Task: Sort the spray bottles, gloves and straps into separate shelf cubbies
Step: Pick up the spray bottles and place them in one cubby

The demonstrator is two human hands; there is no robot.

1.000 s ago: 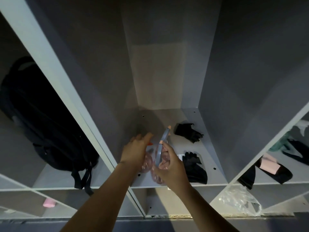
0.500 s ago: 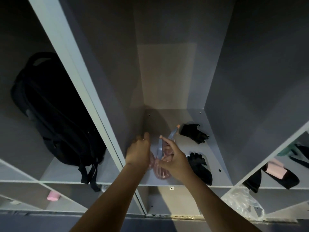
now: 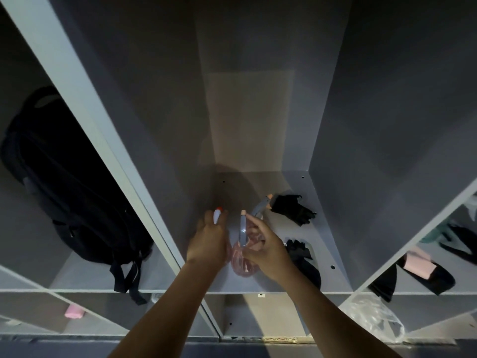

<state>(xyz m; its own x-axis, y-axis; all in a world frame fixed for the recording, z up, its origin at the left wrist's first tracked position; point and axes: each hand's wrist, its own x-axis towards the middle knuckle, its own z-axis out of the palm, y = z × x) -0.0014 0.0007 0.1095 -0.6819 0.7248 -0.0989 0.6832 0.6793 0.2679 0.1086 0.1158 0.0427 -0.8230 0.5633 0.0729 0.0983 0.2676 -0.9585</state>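
Observation:
Both my hands reach into the middle cubby (image 3: 258, 289). My left hand (image 3: 208, 242) wraps a spray bottle whose white, orange-tipped nozzle (image 3: 218, 214) sticks out above my fingers. My right hand (image 3: 267, 251) grips a pink see-through spray bottle (image 3: 242, 264) by its grey trigger head. A third grey spray head (image 3: 260, 206) stands just behind it. Two black gloves lie in the same cubby, one at the back right (image 3: 293, 208), one nearer the front (image 3: 303, 259), partly hidden by my right wrist. Black straps with a pink patch (image 3: 418, 271) lie in the right cubby.
A black backpack (image 3: 67, 192) fills the left cubby, its straps hanging over the shelf edge. A crumpled clear plastic bag (image 3: 374, 316) sits in the lower right cubby. A small pink item (image 3: 73, 311) lies in the lower left cubby.
Both hands have shifted slightly deeper into the middle cubby with the bottles. The white, orange-tipped nozzle now shows clearly above my left fingers.

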